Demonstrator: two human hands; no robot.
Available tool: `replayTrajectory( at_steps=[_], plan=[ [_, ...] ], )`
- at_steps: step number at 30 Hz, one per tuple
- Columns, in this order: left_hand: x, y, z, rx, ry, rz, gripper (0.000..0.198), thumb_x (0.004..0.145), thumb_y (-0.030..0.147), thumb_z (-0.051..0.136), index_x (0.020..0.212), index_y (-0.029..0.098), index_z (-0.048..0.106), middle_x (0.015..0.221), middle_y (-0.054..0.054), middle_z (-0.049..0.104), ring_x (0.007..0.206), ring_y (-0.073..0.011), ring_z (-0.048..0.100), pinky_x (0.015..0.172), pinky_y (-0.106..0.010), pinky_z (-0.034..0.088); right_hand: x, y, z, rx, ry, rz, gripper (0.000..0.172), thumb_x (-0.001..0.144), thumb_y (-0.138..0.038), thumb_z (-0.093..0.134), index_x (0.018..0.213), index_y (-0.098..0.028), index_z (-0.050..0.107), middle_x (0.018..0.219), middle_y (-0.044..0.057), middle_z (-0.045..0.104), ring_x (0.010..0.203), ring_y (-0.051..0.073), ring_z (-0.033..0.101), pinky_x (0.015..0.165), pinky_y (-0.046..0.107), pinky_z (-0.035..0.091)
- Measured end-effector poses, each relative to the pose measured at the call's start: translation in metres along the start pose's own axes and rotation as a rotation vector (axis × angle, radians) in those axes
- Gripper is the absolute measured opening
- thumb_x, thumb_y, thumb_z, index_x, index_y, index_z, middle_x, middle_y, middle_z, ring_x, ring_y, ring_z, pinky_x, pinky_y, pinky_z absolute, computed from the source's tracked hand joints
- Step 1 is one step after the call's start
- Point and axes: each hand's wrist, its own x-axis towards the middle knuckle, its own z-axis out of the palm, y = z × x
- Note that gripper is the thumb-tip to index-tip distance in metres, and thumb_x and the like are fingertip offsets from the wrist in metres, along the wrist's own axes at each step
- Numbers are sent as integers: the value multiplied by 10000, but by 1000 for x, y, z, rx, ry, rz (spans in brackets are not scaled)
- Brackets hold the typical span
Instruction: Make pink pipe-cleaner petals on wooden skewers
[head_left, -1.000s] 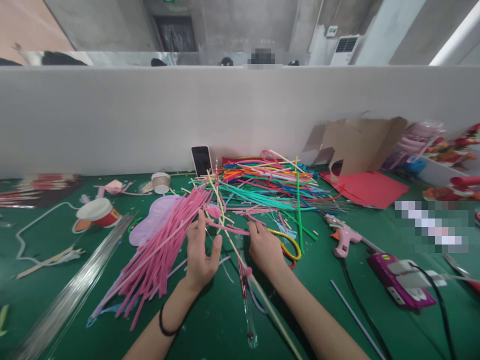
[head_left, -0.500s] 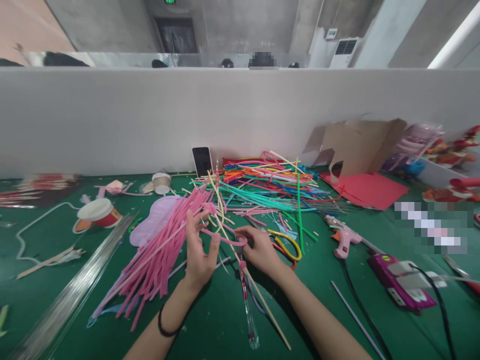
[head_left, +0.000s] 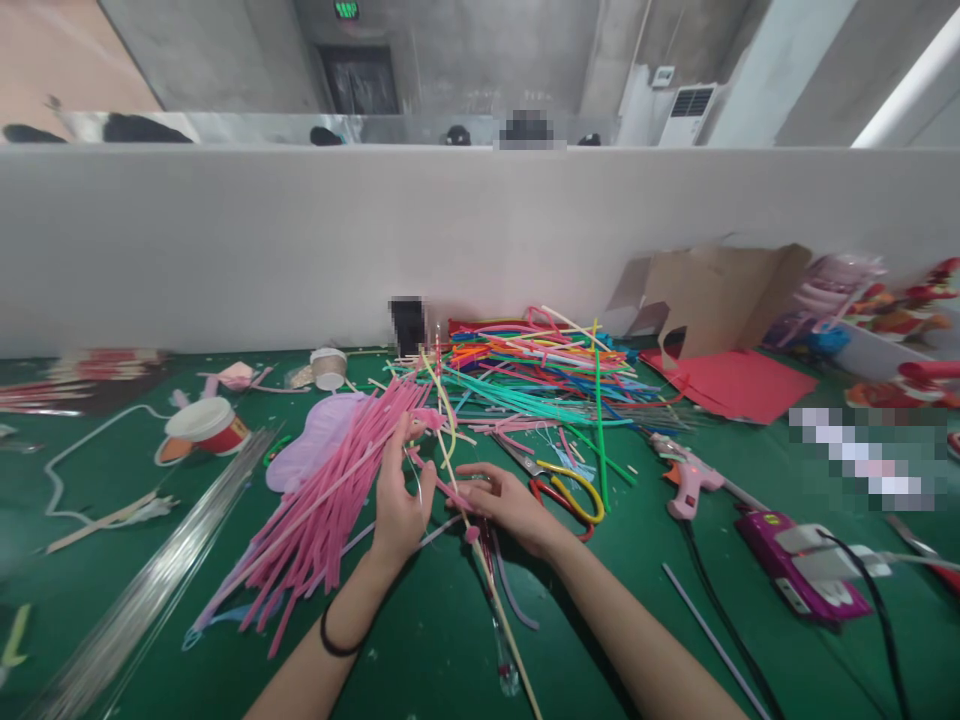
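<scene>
Ahead of me, my left hand (head_left: 400,500) is closed on a pink pipe cleaner (head_left: 448,491), its thumb and fingers bent around it. From the other side my right hand (head_left: 510,503) pinches the same fuzzy strand. A thin pale stick (head_left: 510,620) runs between the hands, slanting down toward me, with a small pink knob (head_left: 472,535) around it below the fingers. More pink fuzz (head_left: 429,418) shows at the left fingertips. A bundle of pink pipe cleaners (head_left: 315,510) lies left of my left hand, and scissors (head_left: 574,490) with yellow and red handles rest right of my right hand.
Behind the hands lies a heap of coloured pipe cleaners (head_left: 540,370). A pink glue gun (head_left: 686,480) and a purple power strip (head_left: 802,570) with cables are at right. Thin clear rods (head_left: 172,550) and a paper cup (head_left: 206,425) stand at left. A grey partition (head_left: 480,240) closes the back.
The pink strand's wide loop between my hands has narrowed. My right hand has moved slightly left, its fingers straighter, and the stick's lower end has swung left toward me.
</scene>
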Motion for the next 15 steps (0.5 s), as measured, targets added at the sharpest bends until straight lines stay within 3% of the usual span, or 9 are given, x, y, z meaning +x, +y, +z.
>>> replayTrajectory(
  at_steps=[5,8,10,15],
  plan=[
    [1,2,-3,-5,-27,3,663,897,225,537,1497,247,256,1340,-138,526,1259,-266,488,1021,-438,419,-2,-3,0,14,-38,-5,525,748,-505,723,1105,-138,606,864,56,676,844,195,689,745,305,509],
    [1,7,-2,-23,-60,-2,722,900,222,539,1518,246,166,1280,-127,580,1224,-251,521,1033,-453,396,-4,-6,-1,-7,-94,-3,543,668,-417,813,1097,-148,617,921,54,668,809,169,667,708,280,500],
    [2,10,-1,-26,-76,2,767,902,229,544,1526,244,98,1231,-117,615,1189,-240,546,1038,-462,383,-5,-8,-2,-19,-116,-1,561,621,-359,850,1092,-155,623,834,18,654,711,134,632,659,261,488],
    [4,13,-2,7,-39,32,865,880,265,601,1526,249,26,1266,-123,599,1234,-235,514,1088,-475,317,-6,-12,-4,-29,-103,-52,480,668,-323,821,1091,-169,654,686,-44,569,585,67,509,558,193,397]
  ],
)
